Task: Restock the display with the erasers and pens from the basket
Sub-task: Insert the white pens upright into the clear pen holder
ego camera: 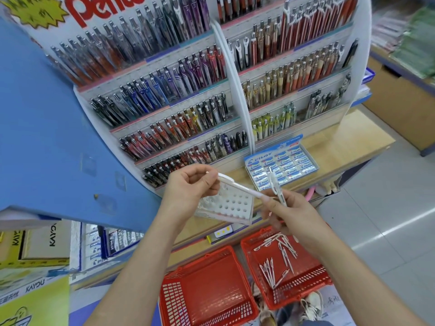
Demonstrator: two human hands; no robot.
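Note:
My left hand (190, 187) pinches the clip end of a white pen (237, 187) that slants down to the right above a white holder with round holes (231, 204) on the wooden counter. My right hand (290, 214) grips a second white pen (274, 184), pointing upward, and its fingertips touch the first pen's tip. A blue box of Pilot erasers (282, 164) sits full on the counter behind. The right red basket (315, 278) on the floor holds several white pens (277, 257). The left red basket (207, 290) looks empty.
A tall pen display (188, 102) with many filled rows stands behind the counter. A blue panel (54, 137) rises at left, with boxes of Pilot stock (113, 241) under it. Cardboard boxes (404, 102) stand at right on the grey floor.

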